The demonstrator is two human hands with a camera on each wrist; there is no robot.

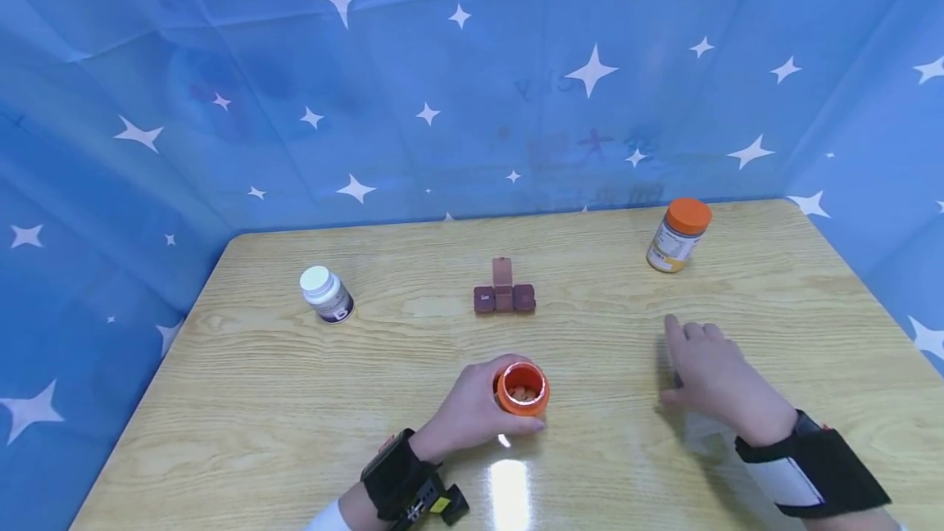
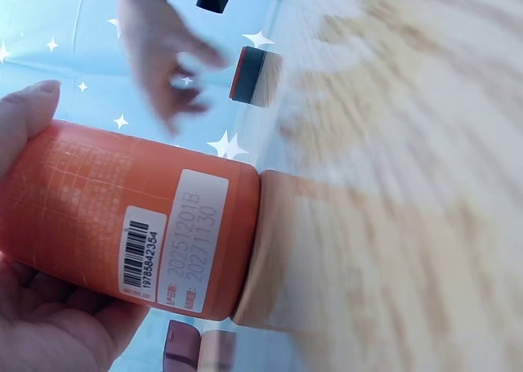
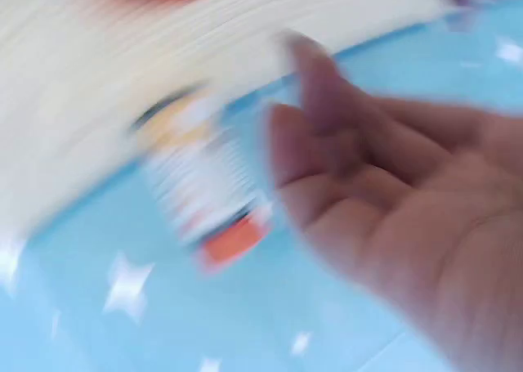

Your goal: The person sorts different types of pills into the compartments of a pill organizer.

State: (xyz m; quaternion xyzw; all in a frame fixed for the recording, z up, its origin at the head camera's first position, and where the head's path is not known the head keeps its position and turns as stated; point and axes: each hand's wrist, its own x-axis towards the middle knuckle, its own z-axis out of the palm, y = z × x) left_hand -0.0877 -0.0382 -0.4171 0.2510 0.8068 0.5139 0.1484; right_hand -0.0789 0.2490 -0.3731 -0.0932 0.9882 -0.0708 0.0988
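Your left hand [image 1: 479,408] wraps round an open orange bottle [image 2: 98,204] holding tablets [image 1: 522,393], upright on the table [image 1: 221,400]. Your right hand [image 1: 719,375] is free, fingers loose, well apart to the right. Beyond the bottle sits a small maroon case [image 1: 503,297], between a white bottle [image 1: 327,295] and an orange-lidded jar [image 1: 674,242].

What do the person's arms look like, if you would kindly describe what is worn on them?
The left grip and right grip are bare. The left arm wears a black strap with a small black box and a yellow mark; a pale sleeve shows behind it. The right arm wears a broad black band with a pale patch and a touch of red.
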